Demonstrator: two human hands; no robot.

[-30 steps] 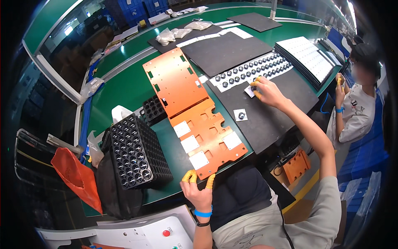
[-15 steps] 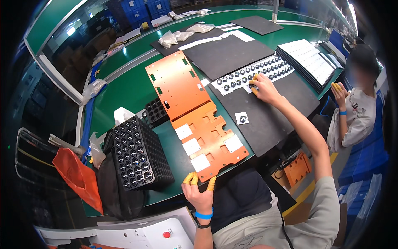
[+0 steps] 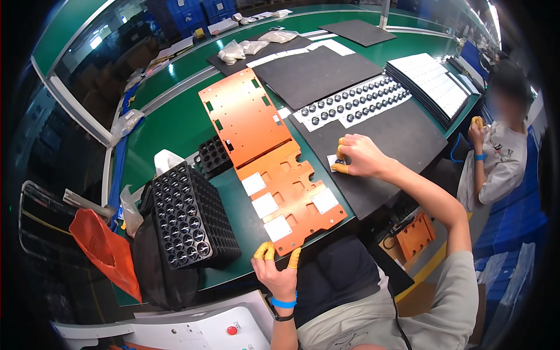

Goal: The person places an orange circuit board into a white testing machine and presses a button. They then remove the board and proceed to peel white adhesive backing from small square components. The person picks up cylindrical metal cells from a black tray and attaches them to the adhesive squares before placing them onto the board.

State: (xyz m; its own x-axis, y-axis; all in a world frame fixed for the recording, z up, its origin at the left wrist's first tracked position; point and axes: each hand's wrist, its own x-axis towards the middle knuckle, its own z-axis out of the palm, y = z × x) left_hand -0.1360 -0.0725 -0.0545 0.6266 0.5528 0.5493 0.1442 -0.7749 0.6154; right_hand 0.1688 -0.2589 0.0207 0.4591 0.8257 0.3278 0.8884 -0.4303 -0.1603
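1. The large black tray (image 3: pixel 220 216) on the bench (image 3: pixel 175 125) has rows of round cells filled with dark pieces carrying pale bars.
2. Behind it, a smaller black celled tray (image 3: pixel 213 153) is partly covered by the raised orange panel (image 3: pixel 242 119); its contents are unclear.
3. The orange fixture (image 3: pixel 303 224) bears four white square plates (image 3: pixel 264 206).
4. The orange bag (image 3: pixel 105 251) gapes, its inside unreadable; clear bags (image 3: pixel 231 52) on the far side hold something indistinct.
5. The right hand (image 3: pixel 364 156) has thumb and fingertips around a black round part (image 3: pixel 339 163) on a small white plate (image 3: pixel 331 160), upon the black mat (image 3: pixel 373 189). Fingers mostly hide it; whether they grip cannot be told.
6. The left hand (image 3: pixel 277 279), thumb and fingers spread, is at the fixture's near corner.
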